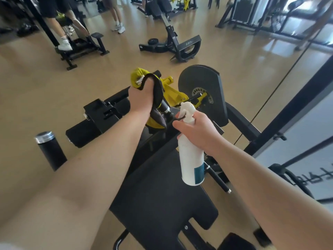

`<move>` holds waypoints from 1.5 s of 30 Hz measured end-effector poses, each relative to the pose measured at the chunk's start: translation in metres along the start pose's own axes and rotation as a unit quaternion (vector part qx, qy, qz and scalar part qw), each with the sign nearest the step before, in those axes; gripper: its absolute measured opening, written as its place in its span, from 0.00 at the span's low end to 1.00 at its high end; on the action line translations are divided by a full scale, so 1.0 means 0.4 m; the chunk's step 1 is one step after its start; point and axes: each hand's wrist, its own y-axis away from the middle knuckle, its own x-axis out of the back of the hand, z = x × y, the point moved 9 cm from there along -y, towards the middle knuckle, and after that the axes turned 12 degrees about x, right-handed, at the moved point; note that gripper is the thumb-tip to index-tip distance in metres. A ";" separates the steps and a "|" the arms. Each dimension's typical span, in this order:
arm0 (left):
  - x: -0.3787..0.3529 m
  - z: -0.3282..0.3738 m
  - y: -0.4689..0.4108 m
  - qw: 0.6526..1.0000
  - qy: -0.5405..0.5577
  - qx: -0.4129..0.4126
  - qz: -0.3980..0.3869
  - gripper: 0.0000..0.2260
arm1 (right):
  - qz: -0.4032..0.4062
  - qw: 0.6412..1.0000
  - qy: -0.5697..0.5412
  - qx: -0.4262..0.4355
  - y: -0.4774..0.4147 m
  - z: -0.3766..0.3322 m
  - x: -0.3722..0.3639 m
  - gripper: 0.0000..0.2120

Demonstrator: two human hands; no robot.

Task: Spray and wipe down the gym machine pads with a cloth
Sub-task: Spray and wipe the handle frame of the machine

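My left hand (142,98) grips a yellow and dark grey cloth (156,91) wrapped round a handle of the black and yellow gym machine (203,87). My right hand (196,130) holds a white spray bottle (191,159) with a teal label, fingers on its trigger, nozzle pointing toward the cloth. Below both arms lies the machine's black seat pad (158,195). A black roller pad (82,134) sits at the machine's left end.
A black metal flask (50,150) stands on the tan floor at left. Other gym machines (180,46) and several people's legs fill the far floor. A black frame and glass wall (297,109) run along the right.
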 end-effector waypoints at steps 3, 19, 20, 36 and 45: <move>-0.030 -0.083 0.010 0.994 -0.064 0.084 -0.013 0.06 | 0.000 1.000 -0.018 0.015 -0.004 -0.002 -0.001 0.09; 0.001 0.010 -0.017 0.999 -0.022 -0.002 -0.037 0.01 | -0.049 0.999 0.005 0.012 0.009 0.015 -0.002 0.10; -0.006 0.004 -0.008 1.000 -0.013 -0.006 -0.020 0.04 | -0.044 0.999 0.005 0.020 0.006 0.013 0.002 0.09; 0.084 -0.086 0.162 0.926 -0.377 -0.022 -0.009 0.13 | -0.049 0.998 -0.002 0.037 0.117 -0.082 -0.069 0.10; 0.375 -0.148 0.391 0.997 -0.048 0.065 0.016 0.06 | -0.097 0.993 -0.002 0.073 0.227 -0.196 -0.235 0.05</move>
